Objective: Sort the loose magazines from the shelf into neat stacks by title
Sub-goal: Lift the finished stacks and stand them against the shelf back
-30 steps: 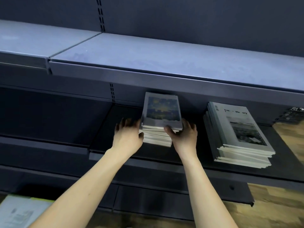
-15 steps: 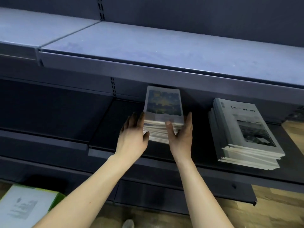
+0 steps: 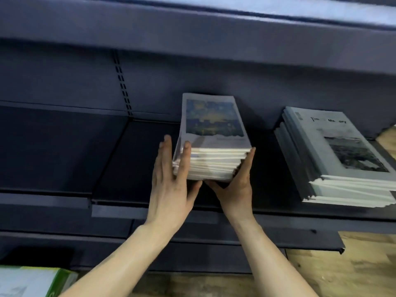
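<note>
1. Since the earlier frame both hands have slid in against the sides of the blue-cover magazine stack [image 3: 211, 146], the thumbs now tucked at its near bottom edge instead of lying on top.
2. Left hand [image 3: 171, 179] lies flat against the stack's left side, fingers straight and pressed together, pointing toward the back of the shelf [image 3: 128, 159].
3. Right hand [image 3: 237, 183] presses the stack's right side with straight fingers; its thumb reaches under the near edge and nearly meets the left thumb.
4. Sandwiched between the two palms, the stack rests on the dark shelf; its far end is near the back panel [image 3: 214, 73], though whether it touches cannot be told.
5. Its page edges face the viewer, slightly uneven on the lower right.
6. On the right, well apart from the right hand, sits a grey-cover magazine stack [image 3: 342, 159], its lower copies fanned out of line.
7. A bare strip of shelf separates the two stacks; a wider dark stretch lies left of the left hand.
8. Overhead, the upper shelf's front lip [image 3: 192, 28] hangs above the stacks.
9. Below, a wooden floor [image 3: 353, 271] shows at right, and a green-and-white box [image 3: 34, 281] at lower left.
</note>
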Available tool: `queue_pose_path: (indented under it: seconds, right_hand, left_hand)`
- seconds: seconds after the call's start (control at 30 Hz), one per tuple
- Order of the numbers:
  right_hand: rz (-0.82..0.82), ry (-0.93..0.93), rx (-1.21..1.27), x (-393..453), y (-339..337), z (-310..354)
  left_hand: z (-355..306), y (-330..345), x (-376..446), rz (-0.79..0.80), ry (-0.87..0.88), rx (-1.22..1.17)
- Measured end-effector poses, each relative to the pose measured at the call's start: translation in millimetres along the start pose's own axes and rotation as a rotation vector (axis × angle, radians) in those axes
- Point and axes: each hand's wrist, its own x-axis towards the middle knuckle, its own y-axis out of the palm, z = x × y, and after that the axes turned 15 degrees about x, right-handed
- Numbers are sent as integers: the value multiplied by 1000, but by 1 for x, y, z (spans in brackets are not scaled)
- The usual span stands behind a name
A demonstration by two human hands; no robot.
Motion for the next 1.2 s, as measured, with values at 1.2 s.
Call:
queue_pose_path:
  seconds: [1.2]
  right_hand:
    - [159, -142, -132, 19, -12, -14]
  left_hand:
    - [5, 61, 27, 116, -264, -732]
